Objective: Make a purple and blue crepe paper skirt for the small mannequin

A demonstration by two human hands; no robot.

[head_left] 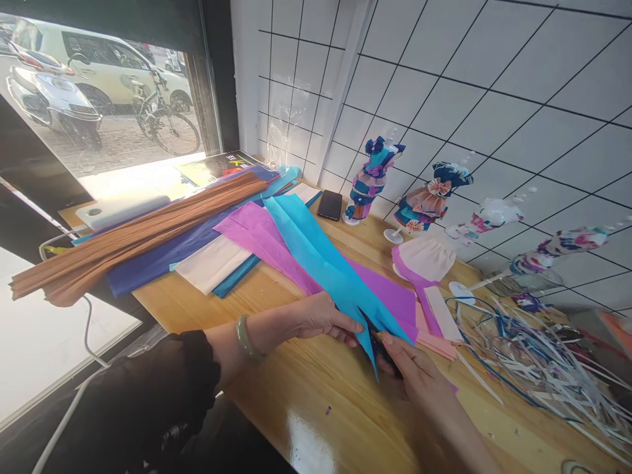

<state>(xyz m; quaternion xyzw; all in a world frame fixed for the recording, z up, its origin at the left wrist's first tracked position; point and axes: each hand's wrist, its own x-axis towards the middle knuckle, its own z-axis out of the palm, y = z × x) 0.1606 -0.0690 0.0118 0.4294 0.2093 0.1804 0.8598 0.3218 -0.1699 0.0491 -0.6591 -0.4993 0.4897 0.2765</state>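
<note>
A long turquoise crepe paper strip (316,243) lies slantwise over the wooden table, its near end split by a cut. My left hand (326,319) pinches the strip's near edge between thumb and fingers. Dark-handled scissors (388,352) are in my right hand (412,365), their blades within the slit of the turquoise paper. The fingers below the handles are partly hidden. Beneath the turquoise strip lies purple crepe paper (390,289), with a pinkish-purple piece (257,230) farther left.
Brown crepe paper (148,230) and dark blue paper (162,257) stretch toward the window. A phone (330,205) lies near the wall. Several small dress forms, one in a blue and pink dress (370,178), stand along the wall. Tangled thin strips (538,362) cover the right side.
</note>
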